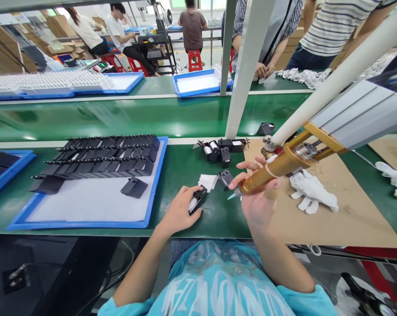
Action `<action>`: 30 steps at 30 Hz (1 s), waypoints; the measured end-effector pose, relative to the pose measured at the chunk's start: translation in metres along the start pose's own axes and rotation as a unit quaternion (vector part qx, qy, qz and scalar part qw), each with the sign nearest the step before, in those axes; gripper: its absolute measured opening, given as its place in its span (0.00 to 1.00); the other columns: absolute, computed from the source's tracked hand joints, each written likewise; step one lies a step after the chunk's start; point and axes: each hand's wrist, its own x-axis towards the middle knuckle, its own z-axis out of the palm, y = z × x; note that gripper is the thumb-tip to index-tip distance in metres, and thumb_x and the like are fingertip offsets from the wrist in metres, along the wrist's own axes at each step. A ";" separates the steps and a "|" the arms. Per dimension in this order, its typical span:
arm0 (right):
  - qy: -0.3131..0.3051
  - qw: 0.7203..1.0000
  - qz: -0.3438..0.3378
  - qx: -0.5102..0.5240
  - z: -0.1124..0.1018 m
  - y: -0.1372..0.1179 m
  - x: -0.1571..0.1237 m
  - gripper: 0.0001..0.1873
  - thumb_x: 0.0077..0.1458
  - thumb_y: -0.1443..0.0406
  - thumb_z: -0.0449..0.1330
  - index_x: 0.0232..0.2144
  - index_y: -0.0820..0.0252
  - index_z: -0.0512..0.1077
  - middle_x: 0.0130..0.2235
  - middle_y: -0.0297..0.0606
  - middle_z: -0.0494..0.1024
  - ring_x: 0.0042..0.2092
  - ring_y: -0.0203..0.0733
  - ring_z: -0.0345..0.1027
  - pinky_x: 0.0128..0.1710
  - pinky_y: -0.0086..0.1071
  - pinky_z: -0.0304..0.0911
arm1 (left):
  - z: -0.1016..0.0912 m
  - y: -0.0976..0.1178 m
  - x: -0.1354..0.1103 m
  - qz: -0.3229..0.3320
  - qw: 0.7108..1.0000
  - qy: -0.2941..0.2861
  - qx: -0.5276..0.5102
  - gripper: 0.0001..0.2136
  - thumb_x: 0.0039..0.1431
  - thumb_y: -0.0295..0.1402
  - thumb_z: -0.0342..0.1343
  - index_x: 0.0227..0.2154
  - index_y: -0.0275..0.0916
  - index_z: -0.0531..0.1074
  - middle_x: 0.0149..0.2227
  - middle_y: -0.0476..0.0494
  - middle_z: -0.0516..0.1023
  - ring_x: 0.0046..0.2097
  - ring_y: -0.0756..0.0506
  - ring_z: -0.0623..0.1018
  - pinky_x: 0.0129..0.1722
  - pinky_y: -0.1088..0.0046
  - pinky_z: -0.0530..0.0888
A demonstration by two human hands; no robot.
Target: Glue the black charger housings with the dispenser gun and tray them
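My left hand [180, 213] is closed on a small black plastic case [196, 202], gripped at its sides on the green bench. White material shows inside that case. My right hand [259, 199] is wrapped round a gold-coloured glue dispenser [267, 173], fingers behind the barrel and thumb at its near side. The dispenser's light-blue nozzle [231, 196] points down to the left, apart from the case. Just beyond lie white paper pieces [207, 182] and another black case [225, 179]. Further back sits a cluster of open black cases [211, 150].
At left, a blue-rimmed tray [157, 175] carries rows of black cases [102, 156]. White gloves [312, 193] lie on brown cardboard [356, 219] at right. A grey post [240, 70] and slanting white tube [330, 74] rise behind. Co-workers are across the bench.
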 end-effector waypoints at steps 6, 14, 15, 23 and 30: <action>-0.033 0.998 0.039 0.026 0.009 -0.001 0.000 0.29 0.53 0.40 0.53 0.48 0.50 0.68 0.42 0.36 0.75 0.18 0.31 0.64 0.16 0.31 0.58 | 0.000 -0.010 -0.021 -0.073 0.996 0.015 -0.048 0.24 0.56 0.34 0.59 0.55 0.45 0.62 0.50 0.42 0.74 0.49 0.42 0.77 0.49 0.63 0.75; -0.092 0.989 0.048 0.100 0.035 0.010 -0.008 0.29 0.52 0.39 0.54 0.46 0.51 0.66 0.40 0.35 0.75 0.17 0.28 0.61 0.14 0.28 0.57 | 0.024 -0.014 -0.027 -0.064 0.989 0.120 -0.058 0.15 0.54 0.35 0.62 0.44 0.42 0.67 0.51 0.39 0.73 0.53 0.41 0.76 0.49 0.62 0.75; -0.097 0.989 0.048 0.104 0.038 0.011 -0.009 0.29 0.52 0.39 0.54 0.47 0.51 0.66 0.40 0.35 0.75 0.17 0.28 0.61 0.13 0.28 0.56 | 0.026 -0.012 -0.027 -0.068 0.989 0.119 -0.053 0.15 0.55 0.35 0.61 0.44 0.42 0.67 0.49 0.39 0.75 0.51 0.41 0.77 0.49 0.62 0.75; -0.088 0.988 0.049 0.115 0.048 0.013 -0.010 0.29 0.52 0.40 0.54 0.47 0.50 0.63 0.40 0.34 0.74 0.16 0.27 0.61 0.12 0.27 0.56 | 0.029 0.007 -0.026 -0.055 0.986 0.159 0.003 0.15 0.54 0.39 0.62 0.43 0.43 0.68 0.39 0.43 0.80 0.39 0.42 0.81 0.38 0.68 0.75; -0.088 0.986 0.037 0.133 0.043 0.011 -0.010 0.24 0.54 0.42 0.55 0.41 0.51 0.66 0.41 0.32 0.74 0.17 0.27 0.64 0.13 0.25 0.56 | 0.022 0.019 -0.026 -0.028 0.985 0.171 0.006 0.15 0.53 0.37 0.62 0.41 0.42 0.67 0.36 0.46 0.79 0.32 0.46 0.78 0.32 0.72 0.72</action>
